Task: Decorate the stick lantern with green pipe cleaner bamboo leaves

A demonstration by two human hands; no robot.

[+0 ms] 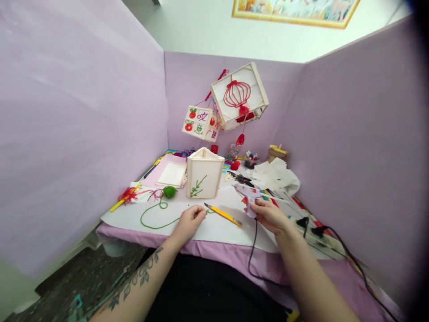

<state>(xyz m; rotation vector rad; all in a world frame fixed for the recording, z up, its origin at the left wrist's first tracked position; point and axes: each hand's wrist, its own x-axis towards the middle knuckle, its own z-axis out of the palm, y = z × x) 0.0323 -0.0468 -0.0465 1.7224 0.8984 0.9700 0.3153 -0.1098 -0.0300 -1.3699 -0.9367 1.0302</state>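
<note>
My right hand point(268, 213) is wrapped round the grip of a pale lilac hot glue gun point(250, 197), its nozzle pointing left and its black cord hanging off the table edge. The fingers of my left hand point(191, 220) are pinched together low over the table. Green yarn point(152, 227) runs from a green ball point(169, 192) to this hand, and a short bit shows past the fingertips. Between my hands lies a yellow craft knife point(225, 215), blade toward the left. Behind it stands a triangular white lantern point(205, 174) with a green yarn sprig on its front panel.
A cube lantern point(201, 124) and a larger one point(239, 96) hang at the back. White crumpled paper point(276, 175) and a power strip point(318, 237) lie right. Left are a framed panel point(171, 173) and red threads point(129, 195). Lilac partitions enclose the table.
</note>
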